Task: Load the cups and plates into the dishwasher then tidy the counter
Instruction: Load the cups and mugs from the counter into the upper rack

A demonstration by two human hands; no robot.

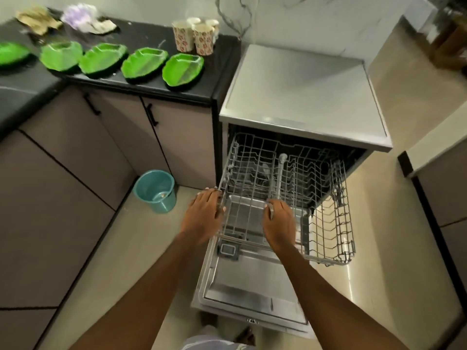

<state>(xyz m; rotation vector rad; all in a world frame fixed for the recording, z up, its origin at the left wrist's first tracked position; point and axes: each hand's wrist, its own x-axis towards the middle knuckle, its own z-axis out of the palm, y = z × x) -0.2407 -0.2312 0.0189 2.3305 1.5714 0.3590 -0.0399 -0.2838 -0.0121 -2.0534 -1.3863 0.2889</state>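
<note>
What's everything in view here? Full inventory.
counter: one, black, upper left
plates: five, green, row on counter
cups: about four, white with red flowers, counter's right end
cloths: several, beige and lilac, counter's back
cabinets: grey-beige, under counter
bucket: one, teal, floor by cabinets
dishwasher: one, steel, right of counter, door down
rack: one, grey wire, pulled out over door
left hand: grips rack's left front corner
right hand: grips rack's front rail

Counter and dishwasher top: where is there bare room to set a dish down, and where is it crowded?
Bare: the dishwasher top, entirely; the counter strip between the crumpled litter and the cups, behind the plates. Crowded: the counter's front edge, lined with plates.
</note>
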